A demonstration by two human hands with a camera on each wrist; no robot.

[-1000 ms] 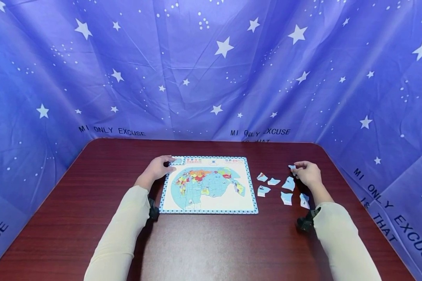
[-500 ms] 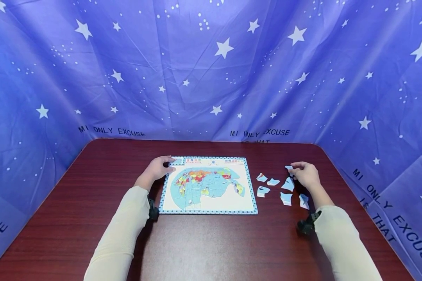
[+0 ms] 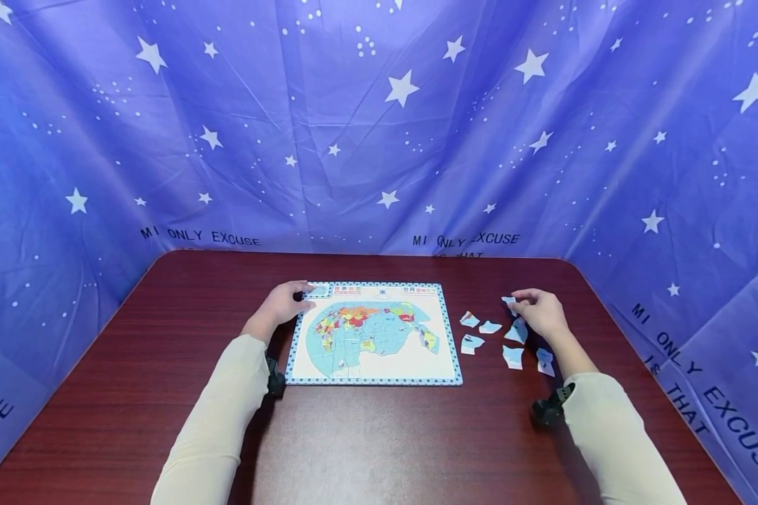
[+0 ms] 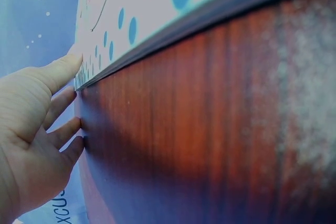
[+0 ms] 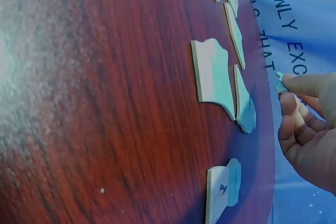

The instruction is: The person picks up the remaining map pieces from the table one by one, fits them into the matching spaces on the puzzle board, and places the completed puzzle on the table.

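A world map jigsaw board with a blue dotted border lies flat on the table, its lower right part bare white. My left hand rests at the board's upper left corner; in the left wrist view the thumb lies over the edge, the other fingers extended beside it. Between thumb and index finger, my right hand pinches a small puzzle piece, seen in the right wrist view above the table's far edge. Close below that hand lies a loose puzzle piece, with another piece near the wrist.
Several more loose pieces lie between the board and my right hand, among them a piece with some red and a pale blue piece. Wrist cameras sit at both cuffs. A starry blue curtain surrounds the dark red table.
My right hand has moved left with the pinched puzzle piece, passing over the loose piece below it. The left hand and the board have stayed in place.
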